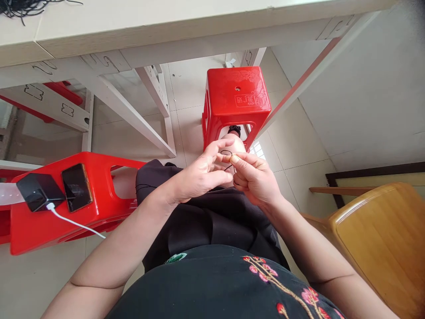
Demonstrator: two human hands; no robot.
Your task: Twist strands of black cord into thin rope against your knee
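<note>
A thin black cord (226, 151) forms a small loop between my two hands, above my lap. My right hand (254, 175) pinches it between thumb and forefinger, the other fingers curled under. My left hand (199, 175) has its fingers apart, forefinger stretched out above the loop and thumb below. One left finger reaches to the loop and meets the right fingertips; whether the loop runs round that finger I cannot tell. A short piece of the cord hangs below the pinch. Just beyond the hands is a pale rounded shape (235, 142) with a dark top, partly hidden.
A red plastic stool (237, 91) stands ahead under the pale table (186, 26). Dark strands (20, 9) lie on the tabletop. At left, another red stool (102, 177) bears a phone (76, 187) and a black box (40, 191) with a white cable (78, 225). A wooden chair (381, 230) stands right.
</note>
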